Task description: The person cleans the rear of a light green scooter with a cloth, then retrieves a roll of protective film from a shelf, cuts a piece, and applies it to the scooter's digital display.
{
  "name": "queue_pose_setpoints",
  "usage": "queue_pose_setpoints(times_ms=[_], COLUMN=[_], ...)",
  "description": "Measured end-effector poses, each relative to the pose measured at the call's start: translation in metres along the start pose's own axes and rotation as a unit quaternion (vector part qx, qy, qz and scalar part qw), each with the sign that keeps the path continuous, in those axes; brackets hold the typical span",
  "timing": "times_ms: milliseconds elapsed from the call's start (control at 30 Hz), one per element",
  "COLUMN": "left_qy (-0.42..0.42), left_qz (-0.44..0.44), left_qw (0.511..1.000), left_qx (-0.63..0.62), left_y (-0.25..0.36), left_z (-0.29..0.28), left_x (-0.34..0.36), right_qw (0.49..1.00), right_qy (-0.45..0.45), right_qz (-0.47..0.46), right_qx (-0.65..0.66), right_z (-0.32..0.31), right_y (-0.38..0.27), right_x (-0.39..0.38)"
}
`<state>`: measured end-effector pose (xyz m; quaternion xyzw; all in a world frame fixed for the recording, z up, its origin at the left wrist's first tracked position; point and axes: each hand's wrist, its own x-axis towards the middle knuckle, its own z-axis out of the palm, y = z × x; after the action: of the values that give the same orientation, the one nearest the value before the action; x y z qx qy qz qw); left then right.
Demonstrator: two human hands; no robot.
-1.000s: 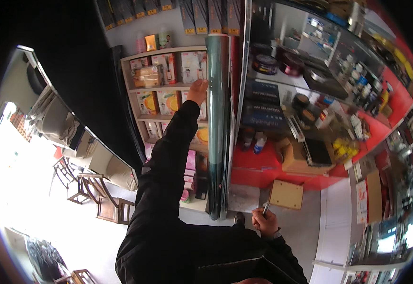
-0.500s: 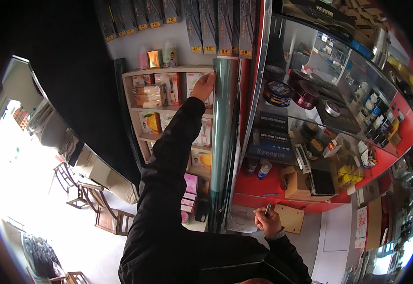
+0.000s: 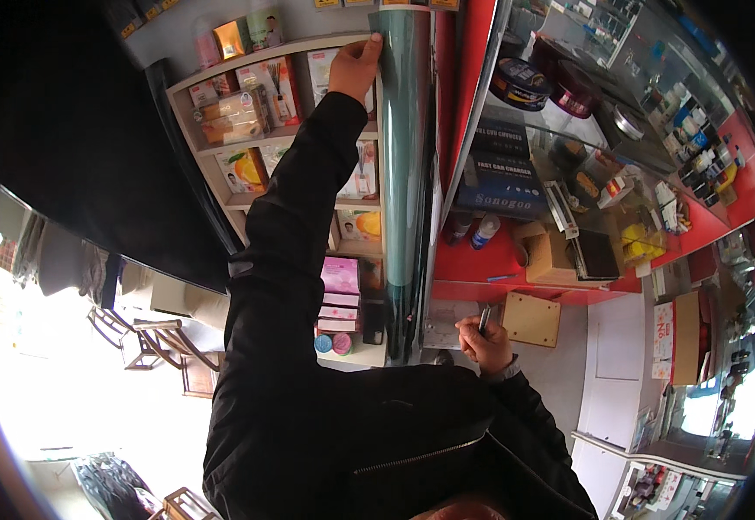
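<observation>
Chairs: wooden chairs (image 3: 197, 378) stand far left on the pale, brightly lit floor
Wall shelf: a light-coloured shelf unit (image 3: 308, 43) bears a reed-diffuser box (image 3: 272, 91), a box with an orange on it (image 3: 240, 172) and, lower down, pink boxes (image 3: 340, 276) with round tubs (image 3: 342, 344) in front
Left hand: the left hand (image 3: 354, 69) is raised across the shelf, fingers bent and touching the roll's near upper edge; whether they pinch a loose edge, I cannot tell
Film roll: the tall greenish film roll (image 3: 403, 156) stands upright between shelf and display case
Stage: seemingly early; contact made and tool in hand, but no sheet drawn off and no cut that I can make out
Right hand: low by the body, the right hand (image 3: 484, 347) is closed round a slim pen-like tool (image 3: 485, 319), well apart from the roll's top
Board: a yellowish board (image 3: 531, 319) lies just beyond the right hand
Display case: glass-topped and red inside, with round tins (image 3: 520, 84) and a dark blue carton (image 3: 503, 184)
</observation>
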<state>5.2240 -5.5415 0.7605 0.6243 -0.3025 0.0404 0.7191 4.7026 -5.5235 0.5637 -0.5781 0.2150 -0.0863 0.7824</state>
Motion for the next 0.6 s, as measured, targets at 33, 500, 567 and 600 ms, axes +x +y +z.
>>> queue_pose_setpoints(times_ms=[33,500,567,600], left_qy=[-0.003,-0.067,-0.074,-0.074], left_qz=[-0.003,-0.056,-0.050,-0.043], left_qw=[1.000,0.996,0.996,0.996], left_qx=[0.001,0.005,0.007,0.006], left_y=[0.002,0.031,0.039,0.042], left_z=[0.001,0.003,0.003,0.004], left_x=[-0.002,-0.015,-0.020,-0.022], right_qw=[1.000,0.999,0.999,0.998], right_qy=[-0.004,-0.023,-0.032,-0.039], right_qz=[-0.002,-0.017,-0.014,-0.011], right_qx=[0.001,0.032,0.029,0.039], right_z=[0.002,-0.009,-0.011,-0.012], right_y=[0.002,0.011,0.010,0.009], right_x=[0.001,0.010,0.010,0.011])
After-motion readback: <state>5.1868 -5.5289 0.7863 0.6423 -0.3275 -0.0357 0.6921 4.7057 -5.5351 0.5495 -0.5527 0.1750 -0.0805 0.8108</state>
